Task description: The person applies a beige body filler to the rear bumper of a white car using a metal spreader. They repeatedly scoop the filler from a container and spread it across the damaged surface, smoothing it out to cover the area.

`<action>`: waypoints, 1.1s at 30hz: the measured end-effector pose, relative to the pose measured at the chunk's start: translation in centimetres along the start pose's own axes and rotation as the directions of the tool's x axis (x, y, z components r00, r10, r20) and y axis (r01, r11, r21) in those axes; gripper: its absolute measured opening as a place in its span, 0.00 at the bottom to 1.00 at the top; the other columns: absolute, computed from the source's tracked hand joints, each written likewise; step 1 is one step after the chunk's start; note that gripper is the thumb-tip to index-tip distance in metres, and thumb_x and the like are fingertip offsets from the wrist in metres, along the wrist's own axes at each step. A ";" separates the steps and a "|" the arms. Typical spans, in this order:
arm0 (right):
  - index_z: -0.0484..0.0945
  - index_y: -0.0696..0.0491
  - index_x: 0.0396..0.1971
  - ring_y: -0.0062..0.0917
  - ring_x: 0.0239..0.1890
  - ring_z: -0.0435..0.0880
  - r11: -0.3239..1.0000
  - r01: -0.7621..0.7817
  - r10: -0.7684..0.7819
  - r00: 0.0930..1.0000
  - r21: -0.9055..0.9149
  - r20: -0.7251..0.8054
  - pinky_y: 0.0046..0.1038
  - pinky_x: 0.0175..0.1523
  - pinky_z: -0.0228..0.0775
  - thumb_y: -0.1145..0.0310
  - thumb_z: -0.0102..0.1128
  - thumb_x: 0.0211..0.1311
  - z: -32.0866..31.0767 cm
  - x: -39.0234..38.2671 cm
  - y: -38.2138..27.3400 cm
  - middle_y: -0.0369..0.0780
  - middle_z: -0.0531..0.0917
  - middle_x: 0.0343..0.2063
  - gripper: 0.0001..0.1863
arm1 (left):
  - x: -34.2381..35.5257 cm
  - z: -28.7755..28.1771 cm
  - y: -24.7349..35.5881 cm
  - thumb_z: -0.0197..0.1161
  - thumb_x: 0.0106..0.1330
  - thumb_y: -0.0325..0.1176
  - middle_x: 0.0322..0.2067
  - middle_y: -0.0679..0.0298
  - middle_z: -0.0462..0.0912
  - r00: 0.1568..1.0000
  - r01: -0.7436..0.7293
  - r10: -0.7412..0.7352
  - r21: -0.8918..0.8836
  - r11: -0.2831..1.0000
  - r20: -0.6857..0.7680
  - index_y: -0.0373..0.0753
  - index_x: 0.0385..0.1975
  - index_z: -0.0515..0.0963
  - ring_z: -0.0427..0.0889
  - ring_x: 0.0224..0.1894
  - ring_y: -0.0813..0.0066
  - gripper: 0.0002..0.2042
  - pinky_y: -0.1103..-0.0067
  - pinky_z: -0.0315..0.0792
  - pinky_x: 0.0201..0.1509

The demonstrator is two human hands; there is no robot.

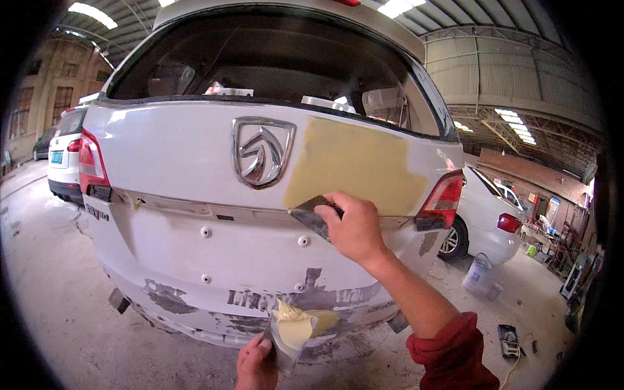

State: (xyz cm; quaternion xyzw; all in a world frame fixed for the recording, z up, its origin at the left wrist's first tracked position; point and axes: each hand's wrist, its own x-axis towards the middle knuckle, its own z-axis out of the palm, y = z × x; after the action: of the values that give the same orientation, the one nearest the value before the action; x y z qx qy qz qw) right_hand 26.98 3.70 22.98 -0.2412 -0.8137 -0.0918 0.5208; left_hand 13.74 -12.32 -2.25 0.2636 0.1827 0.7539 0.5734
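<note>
At one tailgate (175,156), two hands (257,365) (354,226) hold two flat tools (311,220) (285,359).

Dark spreader (311,218) is hanging tilted right by the tan patch (357,162); creamy putty (294,328) is sitting all blobby on a grey plate (285,359) below.

Paste patch (357,162) on tailgate (172,143) — emblem (260,153) to its left

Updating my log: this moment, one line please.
left hand: holds plate with yellow paste | right hand: holds dark spreader near yellow patch
</note>
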 end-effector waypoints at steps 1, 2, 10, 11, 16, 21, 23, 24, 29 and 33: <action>0.82 0.59 0.40 0.40 0.34 0.87 0.997 -0.049 0.046 0.998 0.060 0.036 0.34 0.41 0.76 0.69 0.67 0.60 0.3 -0.4 -0.7 0.50 0.85 0.31 0.11 | 0.0 0.5 0.1 0.59 0.70 0.39 0.45 0.63 0.83 1.000 -0.016 0.015 -0.019 1.000 -0.026 0.38 0.54 0.75 0.83 0.47 0.66 0.17 0.67 0.78 0.49; 0.82 0.59 0.40 0.40 0.34 0.87 0.988 -0.098 0.090 0.993 0.118 0.074 0.34 0.41 0.76 0.69 0.66 0.61 0.7 -1.2 -1.9 0.50 0.85 0.31 0.11 | 0.3 0.1 0.0 0.59 0.69 0.39 0.48 0.62 0.82 0.997 -0.004 0.003 -0.006 1.000 -0.078 0.37 0.56 0.73 0.82 0.50 0.65 0.19 0.67 0.78 0.52; 0.82 0.57 0.42 0.34 0.33 0.86 0.902 -0.167 0.126 0.984 0.398 0.126 0.31 0.40 0.77 0.75 0.62 0.64 0.7 -12.5 -7.8 0.46 0.85 0.34 0.09 | 0.8 1.3 1.4 0.58 0.69 0.42 0.56 0.60 0.78 0.998 -0.059 0.059 0.000 0.998 0.029 0.36 0.64 0.67 0.78 0.58 0.65 0.26 0.68 0.73 0.61; 0.83 0.57 0.42 0.34 0.33 0.86 0.890 -0.173 0.134 0.984 0.423 0.121 0.31 0.40 0.77 0.76 0.62 0.63 0.6 -12.9 -7.6 0.45 0.85 0.34 0.09 | 0.6 1.6 1.5 0.57 0.69 0.42 0.56 0.60 0.78 0.997 -0.071 0.071 0.008 0.997 0.010 0.36 0.64 0.67 0.78 0.58 0.65 0.26 0.69 0.73 0.62; 0.85 0.56 0.42 0.37 0.31 0.86 0.965 -0.035 0.021 0.998 0.260 0.054 0.32 0.36 0.78 0.80 0.62 0.58 -0.4 -15.6 -6.0 0.43 0.85 0.32 0.12 | 1.0 0.9 1.6 0.56 0.70 0.43 0.57 0.60 0.77 0.992 -0.103 0.111 0.117 0.988 -0.062 0.36 0.64 0.67 0.75 0.61 0.66 0.26 0.70 0.70 0.64; 0.84 0.56 0.42 0.37 0.32 0.85 0.979 -0.102 0.079 0.988 0.177 0.129 0.34 0.36 0.78 0.82 0.57 0.57 -1.4 -19.7 -2.6 0.44 0.83 0.30 0.14 | 1.6 -0.5 0.4 0.52 0.74 0.39 0.51 0.59 0.79 0.998 -0.048 0.053 0.117 0.992 -0.038 0.35 0.57 0.70 0.78 0.54 0.66 0.18 0.70 0.71 0.59; 0.81 0.56 0.41 0.32 0.30 0.83 0.964 -0.223 0.228 0.973 0.145 -0.024 0.32 0.35 0.75 0.79 0.56 0.60 -0.7 -20.7 -1.0 0.42 0.80 0.27 0.10 | 1.7 -1.3 -0.1 0.50 0.76 0.37 0.46 0.59 0.80 0.993 -0.103 0.115 0.228 0.968 -0.041 0.34 0.54 0.71 0.80 0.47 0.68 0.15 0.70 0.74 0.52; 0.80 0.57 0.37 0.27 0.27 0.80 0.933 -0.333 0.352 0.923 0.134 -0.157 0.29 0.33 0.72 0.76 0.57 0.63 -0.3 -21.2 -0.3 0.39 0.78 0.24 0.06 | 1.5 -0.7 -0.4 0.48 0.77 0.35 0.43 0.60 0.81 0.982 -0.160 0.184 0.353 0.922 -0.034 0.33 0.53 0.71 0.81 0.43 0.69 0.14 0.71 0.75 0.48; 0.73 0.57 0.31 0.14 0.24 0.67 0.571 -0.567 0.693 0.721 0.594 0.022 0.22 0.29 0.61 0.66 0.61 0.69 0.3 -20.6 0.1 0.30 0.70 0.20 0.11 | 0.1 1.2 -0.8 0.49 0.79 0.37 0.41 0.63 0.81 0.925 -0.357 0.354 0.626 0.694 0.135 0.30 0.56 0.73 0.78 0.38 0.80 0.17 0.80 0.75 0.40; 0.75 0.58 0.32 0.11 0.27 0.67 0.634 -0.520 0.603 0.796 0.572 0.056 0.20 0.32 0.63 0.67 0.61 0.70 -0.2 -18.8 -2.9 0.28 0.74 0.24 0.10 | 0.3 0.6 -1.6 0.51 0.78 0.35 0.41 0.63 0.81 0.894 -0.405 0.422 0.668 0.624 0.148 0.28 0.57 0.72 0.78 0.35 0.80 0.17 0.80 0.76 0.39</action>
State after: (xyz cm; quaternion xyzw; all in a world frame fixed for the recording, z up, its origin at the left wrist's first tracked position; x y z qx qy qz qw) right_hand 32.12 -4.45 6.62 -0.3117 -0.6485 0.3012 0.6257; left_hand 15.29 -11.65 -2.63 0.4817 0.3879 0.7467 0.2446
